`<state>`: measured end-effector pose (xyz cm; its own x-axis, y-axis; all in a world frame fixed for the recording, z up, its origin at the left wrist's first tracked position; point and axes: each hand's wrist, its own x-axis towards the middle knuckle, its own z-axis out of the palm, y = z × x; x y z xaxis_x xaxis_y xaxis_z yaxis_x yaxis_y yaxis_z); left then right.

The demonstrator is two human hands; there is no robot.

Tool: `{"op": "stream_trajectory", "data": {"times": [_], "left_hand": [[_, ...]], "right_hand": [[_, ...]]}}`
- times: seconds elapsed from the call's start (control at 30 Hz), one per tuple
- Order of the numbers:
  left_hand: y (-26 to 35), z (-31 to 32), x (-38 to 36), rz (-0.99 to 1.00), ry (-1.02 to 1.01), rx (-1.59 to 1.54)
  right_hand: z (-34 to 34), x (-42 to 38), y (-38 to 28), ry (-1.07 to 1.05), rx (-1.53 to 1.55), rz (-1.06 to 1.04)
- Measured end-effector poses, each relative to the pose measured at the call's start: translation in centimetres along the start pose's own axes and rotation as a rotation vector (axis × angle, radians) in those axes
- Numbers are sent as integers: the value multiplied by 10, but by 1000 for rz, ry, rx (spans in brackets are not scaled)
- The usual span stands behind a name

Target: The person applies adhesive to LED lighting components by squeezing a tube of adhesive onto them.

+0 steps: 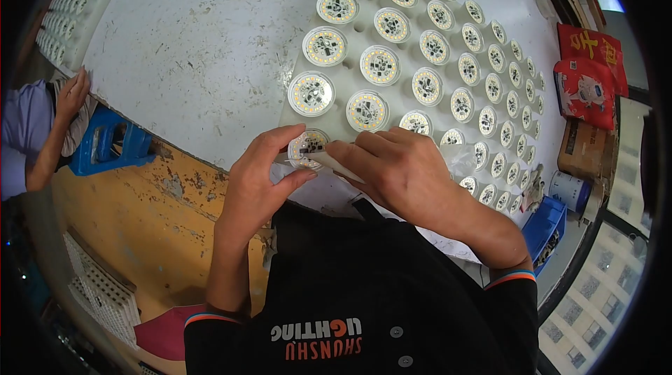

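My left hand (260, 168) curls its thumb and fingers around an LED bulb (308, 147) at the front edge of the table. The bulb has a round face with a ring of yellow LEDs and small components in the middle. My right hand (392, 168) grips a pale, tapered object (334, 165), its end against the bulb's rim; what kind of object it is I cannot make out. Just beyond my hands, rows of similar LED bulbs (367, 111) stand face up in a white holed tray (353, 74).
Another filled tray (66, 18) is at the far left. A co-worker's hand (72, 95) rests at the table's left corner, near a blue plastic stool (108, 142). On the right are red bags (588, 88), a cardboard box (582, 147) and a blue bin (549, 228).
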<state>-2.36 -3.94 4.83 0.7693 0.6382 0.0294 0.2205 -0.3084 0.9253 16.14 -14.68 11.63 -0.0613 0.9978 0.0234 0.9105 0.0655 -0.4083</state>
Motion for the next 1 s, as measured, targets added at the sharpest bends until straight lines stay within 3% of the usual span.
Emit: {"op": "stream_trajectory", "data": {"times": [1.0], "left_hand": [[1, -3, 1, -61, -20, 20]], "right_hand": [[2, 3, -3, -42, -7, -13]]}}
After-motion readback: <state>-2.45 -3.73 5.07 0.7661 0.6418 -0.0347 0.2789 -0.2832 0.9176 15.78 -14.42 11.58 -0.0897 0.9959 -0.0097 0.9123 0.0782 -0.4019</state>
